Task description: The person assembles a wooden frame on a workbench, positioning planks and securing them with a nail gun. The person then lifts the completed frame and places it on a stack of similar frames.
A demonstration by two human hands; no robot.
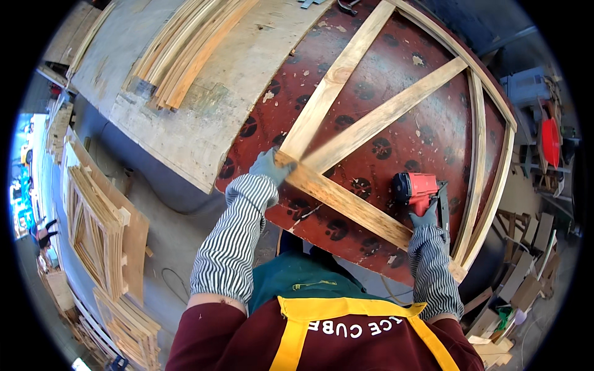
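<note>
A wooden frame of pale planks lies on a dark red, scuffed tabletop (pixel 365 173). My left hand (pixel 270 167), in a grey glove, is closed over the left end of its near plank (pixel 352 201), where a long side plank (pixel 337 77) and a slanting brace (pixel 390 114) meet it. My right hand (pixel 426 217), gloved too, grips the handle of a red and black nail gun (pixel 418 187). The gun is above or on the tabletop, inside the frame, beyond the near plank's right part; contact cannot be made out. Striped sleeves cover both forearms.
A plywood-topped table (pixel 167 139) adjoins on the left, bearing a stack of long wooden strips (pixel 192 52). Finished-looking frames (pixel 96 229) lean at the lower left. Wood offcuts (pixel 526 260) pile up at the right. A hammer (pixel 348 7) lies at the far edge.
</note>
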